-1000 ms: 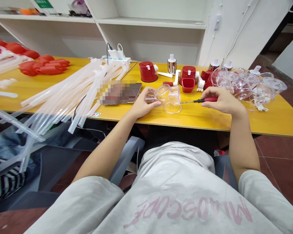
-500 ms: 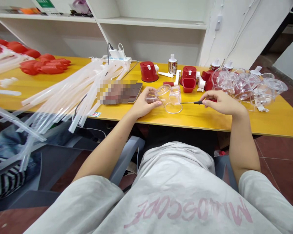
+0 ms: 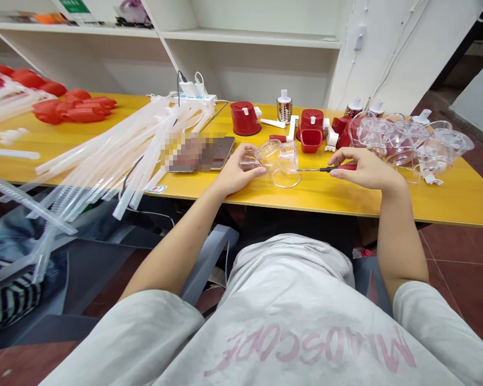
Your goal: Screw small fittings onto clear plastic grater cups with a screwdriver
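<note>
Two hands worked on the glossy yellow tabletop (image 3: 346, 198): left hand (image 3: 235, 172) gripped a clear moulded plastic housing (image 3: 279, 162) lying on its side near the front edge, right hand (image 3: 366, 169) closed around a red-handled slim metal screwdriver (image 3: 333, 168), shaft pointing into the housing. Tip hidden behind transparent walls; handle's rear covered by fingers.

The screwdriver (image 3: 333, 168) had a red handle and the plastic housing (image 3: 284, 163) was clear. The table (image 3: 346, 197) was yellow, the shirt (image 3: 290, 300) pale grey with pink lettering.
</note>
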The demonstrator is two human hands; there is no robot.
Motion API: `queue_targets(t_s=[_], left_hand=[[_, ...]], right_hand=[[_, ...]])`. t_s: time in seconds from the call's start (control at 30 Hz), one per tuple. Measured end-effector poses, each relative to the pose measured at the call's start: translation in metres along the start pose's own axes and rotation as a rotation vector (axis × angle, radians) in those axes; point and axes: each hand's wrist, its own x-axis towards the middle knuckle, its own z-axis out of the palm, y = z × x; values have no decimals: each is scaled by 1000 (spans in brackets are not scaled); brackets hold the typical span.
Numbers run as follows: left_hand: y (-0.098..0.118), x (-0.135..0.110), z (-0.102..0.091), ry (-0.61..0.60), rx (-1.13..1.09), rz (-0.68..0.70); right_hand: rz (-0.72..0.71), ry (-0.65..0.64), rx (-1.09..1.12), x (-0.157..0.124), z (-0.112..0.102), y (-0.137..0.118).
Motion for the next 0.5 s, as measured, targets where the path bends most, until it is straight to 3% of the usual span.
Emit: queue_targets(t_s=[0.17,0.33,0.5], left_hand=[[3,0,2,-3,-21,-16],[5,-1,3,17,-2,3],[6,-1,2,16,-2,-4]], right_hand=[[130,-116,46,2,0,3],[85,-72,27,0,0,3],[144,-60,104,-2,-1,0]])
